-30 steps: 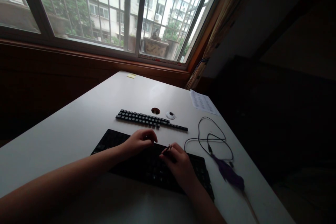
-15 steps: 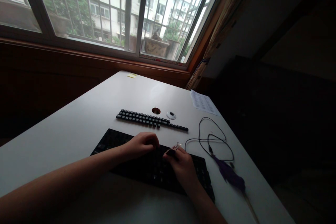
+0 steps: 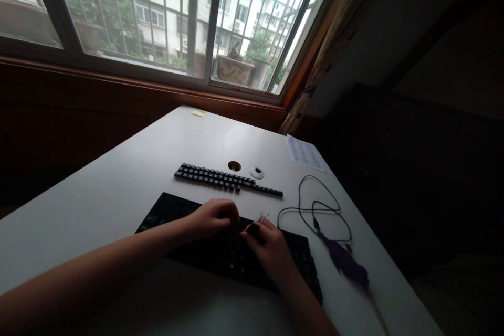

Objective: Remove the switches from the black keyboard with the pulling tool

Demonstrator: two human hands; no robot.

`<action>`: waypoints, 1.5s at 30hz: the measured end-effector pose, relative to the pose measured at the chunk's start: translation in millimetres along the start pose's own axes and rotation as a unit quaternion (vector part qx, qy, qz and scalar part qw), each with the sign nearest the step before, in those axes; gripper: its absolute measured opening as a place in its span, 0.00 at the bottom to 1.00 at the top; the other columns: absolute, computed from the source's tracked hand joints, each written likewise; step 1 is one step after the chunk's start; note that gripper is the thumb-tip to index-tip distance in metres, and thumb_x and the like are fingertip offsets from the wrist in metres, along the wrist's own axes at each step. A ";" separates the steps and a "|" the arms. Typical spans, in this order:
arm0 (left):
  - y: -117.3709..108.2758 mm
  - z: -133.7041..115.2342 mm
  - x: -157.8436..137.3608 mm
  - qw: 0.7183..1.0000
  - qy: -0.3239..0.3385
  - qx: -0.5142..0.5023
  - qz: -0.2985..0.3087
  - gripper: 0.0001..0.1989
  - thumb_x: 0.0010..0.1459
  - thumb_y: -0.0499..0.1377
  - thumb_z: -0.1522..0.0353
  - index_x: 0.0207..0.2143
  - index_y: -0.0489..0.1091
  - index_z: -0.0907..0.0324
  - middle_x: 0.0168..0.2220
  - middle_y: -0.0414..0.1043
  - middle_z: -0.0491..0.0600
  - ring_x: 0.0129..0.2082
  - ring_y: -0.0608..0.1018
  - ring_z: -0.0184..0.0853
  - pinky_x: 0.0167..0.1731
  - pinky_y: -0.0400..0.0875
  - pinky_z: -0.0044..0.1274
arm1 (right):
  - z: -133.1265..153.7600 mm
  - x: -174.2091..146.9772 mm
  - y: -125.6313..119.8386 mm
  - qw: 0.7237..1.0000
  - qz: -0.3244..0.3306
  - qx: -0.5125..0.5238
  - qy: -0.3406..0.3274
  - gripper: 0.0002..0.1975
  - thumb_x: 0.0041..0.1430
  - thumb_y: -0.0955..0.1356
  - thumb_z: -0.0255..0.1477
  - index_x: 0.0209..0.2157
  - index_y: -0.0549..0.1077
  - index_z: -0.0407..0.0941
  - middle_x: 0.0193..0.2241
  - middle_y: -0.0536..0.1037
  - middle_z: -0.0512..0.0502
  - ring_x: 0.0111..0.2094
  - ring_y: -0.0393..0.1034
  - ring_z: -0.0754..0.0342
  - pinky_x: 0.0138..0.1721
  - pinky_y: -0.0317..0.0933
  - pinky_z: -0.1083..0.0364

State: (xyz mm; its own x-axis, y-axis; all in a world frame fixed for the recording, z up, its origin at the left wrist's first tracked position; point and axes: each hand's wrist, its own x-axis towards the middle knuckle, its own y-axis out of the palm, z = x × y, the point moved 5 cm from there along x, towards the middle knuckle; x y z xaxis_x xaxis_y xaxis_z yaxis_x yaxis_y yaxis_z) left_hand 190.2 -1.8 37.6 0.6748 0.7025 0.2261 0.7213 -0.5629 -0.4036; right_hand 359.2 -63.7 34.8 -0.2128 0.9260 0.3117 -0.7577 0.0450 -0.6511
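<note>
A black keyboard (image 3: 240, 257) lies in front of me, with both my hands over it. My left hand (image 3: 217, 216) is curled above its upper middle. Those fingers are bent inward, and anything they grip is hidden. Just to the right, my right hand (image 3: 268, 239) is closed, pinching a small black keycap (image 3: 253, 229) between thumb and finger. Thin shiny wire ends, seemingly of a keycap puller (image 3: 262, 216), stick up from the same hand. Removed keycaps (image 3: 212, 176) stand in rows on the white table behind the keyboard.
A round cable hole (image 3: 234, 166) and its white cover (image 3: 257, 172) are beyond the keycap rows. On the right lie a looped black cable (image 3: 299, 209) and a purple duster (image 3: 346, 263). Printed paper (image 3: 306, 153) and yellow sticky notes (image 3: 197, 113) lie near the far edges.
My right hand has shifted slightly left toward my left hand, and the keycap and wire ends in it have turned a little. My left hand is almost still.
</note>
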 end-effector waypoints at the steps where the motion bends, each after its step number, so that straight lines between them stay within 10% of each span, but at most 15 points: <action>1: 0.0 -0.2 0.0 1.000 0.000 0.001 0.000 0.13 0.46 0.53 0.78 0.33 0.73 0.61 0.30 0.72 0.46 0.33 0.73 0.33 0.33 0.66 0.21 | 0.9 0.0 0.4 1.000 0.006 -0.003 -0.001 0.06 0.60 0.70 0.33 0.30 0.76 0.47 0.30 0.74 0.48 0.33 0.70 0.51 0.35 0.63 0.54; 21: 1.1 -3.0 -0.4 0.999 0.007 0.040 0.006 0.12 0.48 0.54 0.78 0.33 0.73 0.61 0.32 0.73 0.47 0.33 0.73 0.33 0.34 0.66 0.22 | -17.1 -3.1 -18.0 0.984 -0.091 0.109 0.104 0.14 0.56 0.71 0.39 0.24 0.76 0.45 0.25 0.71 0.50 0.29 0.67 0.52 0.33 0.62 0.54; 45: 13.2 -8.8 -4.6 0.996 0.052 0.027 0.065 0.13 0.65 0.57 0.64 0.49 0.66 0.59 0.42 0.77 0.52 0.41 0.78 0.35 0.41 0.70 0.26 | -11.0 0.7 -14.2 0.985 -0.035 0.166 0.033 0.04 0.55 0.73 0.31 0.35 0.79 0.48 0.32 0.76 0.49 0.35 0.72 0.51 0.39 0.64 0.54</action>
State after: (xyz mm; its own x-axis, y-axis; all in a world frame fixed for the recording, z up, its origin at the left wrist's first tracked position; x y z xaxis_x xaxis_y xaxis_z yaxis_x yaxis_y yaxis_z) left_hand 197.9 -16.4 39.0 0.7758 0.5758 0.2580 0.6199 -0.6195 -0.4816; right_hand 376.6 -59.6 36.7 -0.1210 0.9477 0.2955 -0.9311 -0.0051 -0.3648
